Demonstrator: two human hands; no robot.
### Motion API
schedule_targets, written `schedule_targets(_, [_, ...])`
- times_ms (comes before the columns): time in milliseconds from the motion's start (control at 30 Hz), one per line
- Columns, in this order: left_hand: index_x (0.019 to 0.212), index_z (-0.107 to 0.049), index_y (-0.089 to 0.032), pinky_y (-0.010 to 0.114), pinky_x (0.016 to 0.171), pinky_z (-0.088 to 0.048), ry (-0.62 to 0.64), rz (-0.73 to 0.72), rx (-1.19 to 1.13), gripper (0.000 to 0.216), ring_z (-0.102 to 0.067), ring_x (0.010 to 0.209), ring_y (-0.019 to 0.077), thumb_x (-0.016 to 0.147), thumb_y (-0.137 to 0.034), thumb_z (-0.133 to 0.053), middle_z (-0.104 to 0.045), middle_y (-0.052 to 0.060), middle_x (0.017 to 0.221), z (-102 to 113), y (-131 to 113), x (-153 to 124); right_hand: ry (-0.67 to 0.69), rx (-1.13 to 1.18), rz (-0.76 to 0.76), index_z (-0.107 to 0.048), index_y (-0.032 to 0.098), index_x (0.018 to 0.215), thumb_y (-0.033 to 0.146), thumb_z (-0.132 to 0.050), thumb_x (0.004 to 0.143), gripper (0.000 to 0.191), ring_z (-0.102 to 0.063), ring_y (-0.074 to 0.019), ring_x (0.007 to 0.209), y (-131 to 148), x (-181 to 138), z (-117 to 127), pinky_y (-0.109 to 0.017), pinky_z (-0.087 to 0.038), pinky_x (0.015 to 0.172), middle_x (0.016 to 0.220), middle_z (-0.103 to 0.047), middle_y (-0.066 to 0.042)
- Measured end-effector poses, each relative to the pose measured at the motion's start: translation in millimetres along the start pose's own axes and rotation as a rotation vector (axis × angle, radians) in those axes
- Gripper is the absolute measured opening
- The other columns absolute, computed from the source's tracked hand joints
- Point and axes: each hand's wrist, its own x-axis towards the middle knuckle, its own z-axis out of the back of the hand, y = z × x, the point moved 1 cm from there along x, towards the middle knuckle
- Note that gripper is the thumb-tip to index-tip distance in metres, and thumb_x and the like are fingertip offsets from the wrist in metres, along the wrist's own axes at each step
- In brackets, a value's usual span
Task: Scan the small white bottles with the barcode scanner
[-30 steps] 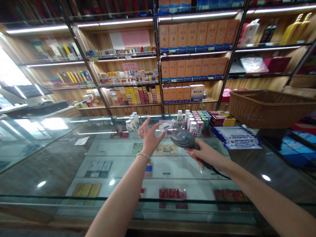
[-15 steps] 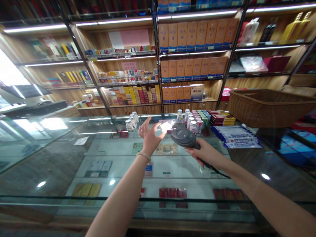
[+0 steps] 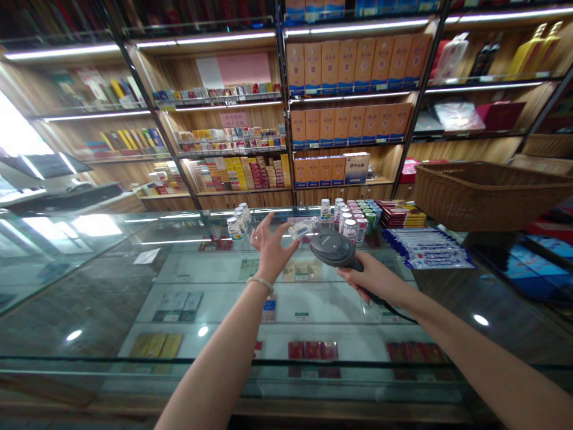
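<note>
Over the glass counter, my left hand (image 3: 272, 245) pinches a small white bottle (image 3: 303, 228) between thumb and fingers, tilted onto its side with its cap end to the right. My right hand (image 3: 369, 276) is wrapped round the handle of a dark grey barcode scanner (image 3: 332, 248), whose head is just right of the bottle and apart from it. A cord runs from the handle towards the right. Left of my left hand stands a short row of small white bottles (image 3: 234, 228). Behind the scanner are several more small bottles (image 3: 350, 229) with pink and green labels.
Blue-and-white packets (image 3: 430, 248) and red and yellow boxes (image 3: 405, 214) lie at the right, near a brown wicker basket (image 3: 487, 197). Flat packs (image 3: 313, 351) show inside the glass display counter (image 3: 215, 343). Shelves of orange boxes (image 3: 331, 64) stand behind.
The bright light on the bottle in my left hand is gone, and its label now shows. Both hands have stayed almost still.
</note>
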Motion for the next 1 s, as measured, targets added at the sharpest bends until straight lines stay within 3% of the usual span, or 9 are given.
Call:
schedule_targets(167, [0.114, -0.074, -0.033, 0.058, 0.121, -0.025, 0.004, 0.0, 0.001, 0.036, -0.039, 0.146, 0.0362, 0.08, -0.041, -0.08, -0.043, 0.009, 0.159, 0.5, 0.5, -0.1, -0.014, -0.077, 0.008, -0.058, 0.021, 0.109, 0.046, -0.061, 0.084, 0.035, -0.042, -0.0084, 0.035, 4.0, 0.5, 3.0, -0.022, -0.036, 0.04, 0.053, -0.054, 0.01])
schedule_targets(267, [0.115, -0.074, -0.032, 0.058, 0.121, -0.024, 0.003, -0.006, 0.002, 0.036, -0.038, 0.147, 0.0362, 0.081, -0.042, -0.079, -0.042, 0.01, 0.159, 0.1, 0.4, -0.4, -0.065, -0.21, 0.026, -0.055, 0.023, 0.125, 0.047, -0.063, 0.083, 0.049, -0.052, -0.0109, 0.043, 4.4, 3.1, 8.7, -0.025, -0.039, 0.044, 0.082, -0.071, 0.0])
schedule_targets(367, [0.115, -0.074, -0.032, 0.059, 0.121, -0.024, -0.002, -0.009, 0.003, 0.036, -0.038, 0.147, 0.0363, 0.081, -0.041, -0.079, -0.043, 0.01, 0.159, 0.2, 0.0, -0.1, -0.162, -0.486, 0.076, -0.053, 0.023, 0.128, 0.046, -0.066, 0.082, 0.053, -0.071, -0.0222, 0.074, 2.1, 6.6, 14.5, -0.029, -0.047, 0.059, 0.107, -0.075, -0.008])
schedule_targets(433, [0.114, -0.074, -0.033, 0.058, 0.121, -0.024, -0.003, -0.007, 0.001, 0.035, -0.039, 0.146, 0.0357, 0.08, -0.04, -0.08, -0.044, 0.01, 0.158, 0.4, 0.0, 0.4, -0.202, -0.708, 0.066, -0.054, 0.021, 0.126, 0.046, -0.064, 0.083, 0.05, -0.073, -0.0295, 0.089, 0.3, 8.1, 16.1, -0.031, -0.048, 0.067, 0.108, -0.076, -0.011])
schedule_targets(500, [0.114, -0.074, -0.033, 0.057, 0.121, -0.025, -0.005, -0.007, -0.005, 0.035, -0.039, 0.146, 0.0349, 0.08, -0.04, -0.08, -0.044, 0.01, 0.157, 0.1, 0.3, 0.9, -0.212, -0.896, 0.039, -0.053, 0.021, 0.127, 0.046, -0.061, 0.087, 0.048, -0.074, -0.0325, 0.093, -0.6, 8.4, 15.8, -0.033, -0.047, 0.068, 0.106, -0.077, -0.011])
schedule_targets(700, [0.113, -0.074, -0.034, 0.057, 0.122, -0.025, -0.014, -0.004, -0.014, 0.035, -0.039, 0.146, 0.0352, 0.08, -0.04, -0.08, -0.043, 0.008, 0.158, -0.7, 0.9, 0.5, -0.201, -1.173, 0.068, -0.056, 0.023, 0.127, 0.043, -0.055, 0.091, 0.042, -0.074, -0.0309, 0.096, -2.3, 7.7, 13.2, -0.033, -0.047, 0.066, 0.121, -0.072, -0.01])
schedule_targets(1000, [0.114, -0.074, -0.032, 0.058, 0.122, -0.022, -0.002, -0.011, -0.03, 0.036, -0.038, 0.147, 0.0358, 0.08, -0.039, -0.08, -0.042, 0.01, 0.159, -0.2, -0.3, 0.6, -0.167, -1.219, 0.107, -0.059, 0.022, 0.128, 0.042, -0.057, 0.091, 0.043, -0.068, -0.0294, 0.11, -8.8, 9.3, 13.0, -0.032, -0.051, 0.068, 0.127, -0.062, -0.011])
